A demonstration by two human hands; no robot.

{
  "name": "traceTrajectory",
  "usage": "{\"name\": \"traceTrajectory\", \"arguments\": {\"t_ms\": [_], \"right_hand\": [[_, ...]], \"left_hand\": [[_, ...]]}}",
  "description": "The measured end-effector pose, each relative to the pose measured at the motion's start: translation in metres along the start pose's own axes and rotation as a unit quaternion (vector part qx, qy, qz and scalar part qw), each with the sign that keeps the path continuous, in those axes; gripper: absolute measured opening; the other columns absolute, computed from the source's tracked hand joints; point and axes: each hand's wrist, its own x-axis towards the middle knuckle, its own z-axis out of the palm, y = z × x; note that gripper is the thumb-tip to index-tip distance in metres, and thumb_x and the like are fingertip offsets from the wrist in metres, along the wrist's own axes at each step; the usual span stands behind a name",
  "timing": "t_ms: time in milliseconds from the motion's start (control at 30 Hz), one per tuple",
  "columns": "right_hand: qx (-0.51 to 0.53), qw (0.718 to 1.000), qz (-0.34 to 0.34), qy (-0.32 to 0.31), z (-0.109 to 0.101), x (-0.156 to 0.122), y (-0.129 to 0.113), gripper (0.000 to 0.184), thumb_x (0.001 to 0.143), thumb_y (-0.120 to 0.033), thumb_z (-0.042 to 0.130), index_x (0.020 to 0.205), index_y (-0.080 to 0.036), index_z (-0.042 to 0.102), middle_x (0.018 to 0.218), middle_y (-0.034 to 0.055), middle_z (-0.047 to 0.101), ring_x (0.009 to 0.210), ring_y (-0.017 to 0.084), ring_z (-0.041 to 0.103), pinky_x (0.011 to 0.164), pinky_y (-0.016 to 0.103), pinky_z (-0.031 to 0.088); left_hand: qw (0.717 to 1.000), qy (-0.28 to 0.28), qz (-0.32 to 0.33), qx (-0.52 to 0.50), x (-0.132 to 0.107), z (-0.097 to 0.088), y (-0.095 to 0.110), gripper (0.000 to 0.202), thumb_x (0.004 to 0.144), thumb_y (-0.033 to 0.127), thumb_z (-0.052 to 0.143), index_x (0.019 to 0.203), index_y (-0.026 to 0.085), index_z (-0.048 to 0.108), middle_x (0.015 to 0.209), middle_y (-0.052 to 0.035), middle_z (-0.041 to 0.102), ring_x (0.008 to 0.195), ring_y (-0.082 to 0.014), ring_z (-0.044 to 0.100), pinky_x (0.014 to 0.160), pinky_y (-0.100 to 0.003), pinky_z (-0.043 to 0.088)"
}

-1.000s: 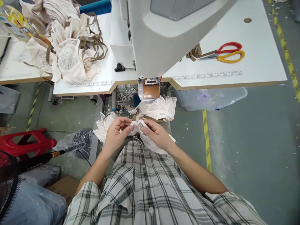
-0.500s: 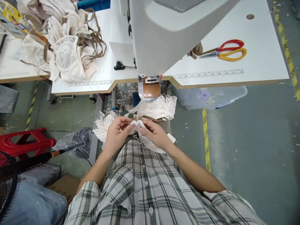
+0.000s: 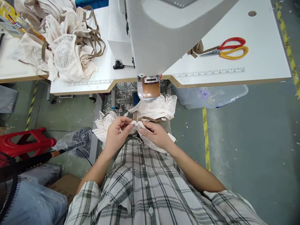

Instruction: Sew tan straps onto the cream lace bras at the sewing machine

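Observation:
A cream lace bra [image 3: 156, 106] lies across my lap, under the head of the white sewing machine [image 3: 154, 40]. My left hand [image 3: 120, 129] pinches a white edge of it between thumb and fingers. Close beside it, my right hand [image 3: 153, 132] grips the neighbouring white edge, thumb on top. The two pinches almost meet at the middle. Brown straps [image 3: 150, 119] run just beyond my fingertips. More ruffled lace [image 3: 105, 126] spreads out left of my left hand. My palms hide part of the fabric.
Scissors [image 3: 231, 50] with red and yellow handles lie on the white table [image 3: 262, 65], right of the machine. Bras with brown straps [image 3: 67, 56] are heaped at left. A clear plastic bin [image 3: 211, 95] stands below the table edge; a red stool [image 3: 28, 142] is at left.
My hands stay nearly in place, still pinching the bra's edges. The white edges between my fingertips have shifted slightly. The table view has moved a little.

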Motion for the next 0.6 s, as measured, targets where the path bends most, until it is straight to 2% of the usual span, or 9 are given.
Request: {"name": "traceTrajectory", "arguments": {"t_ms": [433,600], "right_hand": [[-0.029,0.999,-0.023,-0.004,-0.004,0.0008,-0.0011,0.034,0.094,-0.045,0.055,0.108,-0.016,0.069,0.095,0.0046,0.067,0.086,0.019,0.058,0.078,0.028,0.043],[-0.007,1.0,-0.017,-0.001,-0.0008,0.0032,-0.0011,0.035,0.094,-0.045,0.055,0.11,-0.017,0.069,0.101,0.0053,0.068,0.091,0.019,0.061,0.082,0.03,0.046]], "left_hand": [[0.999,-0.013,0.017,0.035,0.0,-0.0011,0.0009,0.017,0.087,0.028,0.068,0.101,0.019,0.064,0.093,-0.0027,0.069,0.082,-0.0137,0.064,0.073,-0.024,0.05],[0.999,-0.022,0.028,0.034,0.0,0.001,0.0041,0.016,0.087,0.027,0.067,0.101,0.019,0.065,0.093,-0.0024,0.07,0.083,-0.0135,0.065,0.073,-0.023,0.051]]}}
